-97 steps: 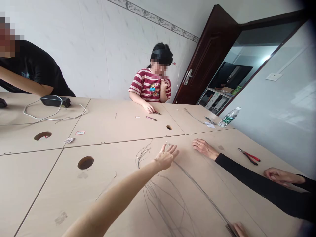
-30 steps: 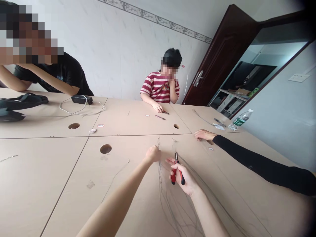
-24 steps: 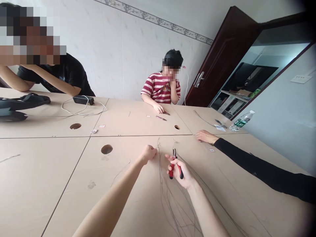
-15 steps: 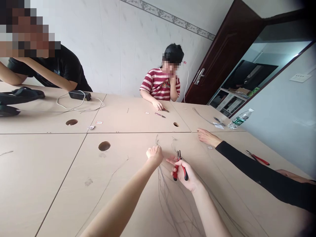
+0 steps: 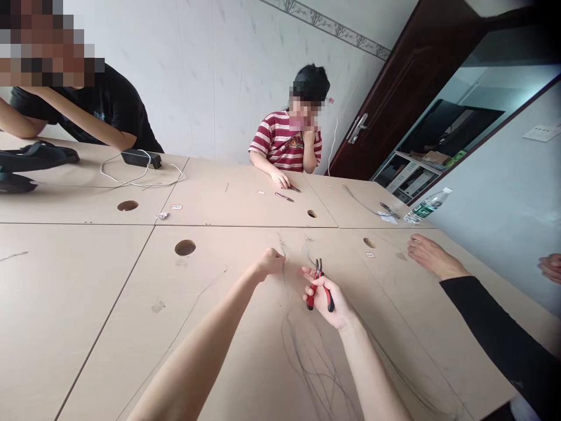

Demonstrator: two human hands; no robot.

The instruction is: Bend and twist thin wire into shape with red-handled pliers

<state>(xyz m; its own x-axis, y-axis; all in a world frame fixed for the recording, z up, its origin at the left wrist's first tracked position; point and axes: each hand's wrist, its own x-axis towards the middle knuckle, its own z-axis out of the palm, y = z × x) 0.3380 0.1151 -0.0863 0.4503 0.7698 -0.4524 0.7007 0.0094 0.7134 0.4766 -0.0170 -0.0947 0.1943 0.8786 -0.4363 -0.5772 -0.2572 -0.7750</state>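
My left hand [image 5: 272, 261] is closed in a pinch on thin grey wires [image 5: 284, 280] near their upper ends. Short twisted tips stick out beyond the fingers, and the long loose lengths trail down the table between my forearms. In my right hand [image 5: 331, 301] rests a pair of pliers [image 5: 319, 275] with red and black handles, jaws pointing away from me and slightly apart. Its fingers wrap loosely around the handles, with a finger or two stretched toward the wires. Another bundle of wire ends [image 5: 308, 238] lies just beyond the pliers.
A co-worker's hand [image 5: 433, 257] in a black sleeve lies at the right. Across the table [image 5: 210, 351] sit two people. A single wire [image 5: 197, 313] lies left of my arm. Round holes [image 5: 185, 247], a water bottle [image 5: 427, 207] and a black adapter [image 5: 141, 158] are also there.
My left hand has shifted slightly left and turned, showing more wire. The co-worker's black-sleeved arm has moved right, uncovering a table hole. The red-handled tool at right no longer shows.
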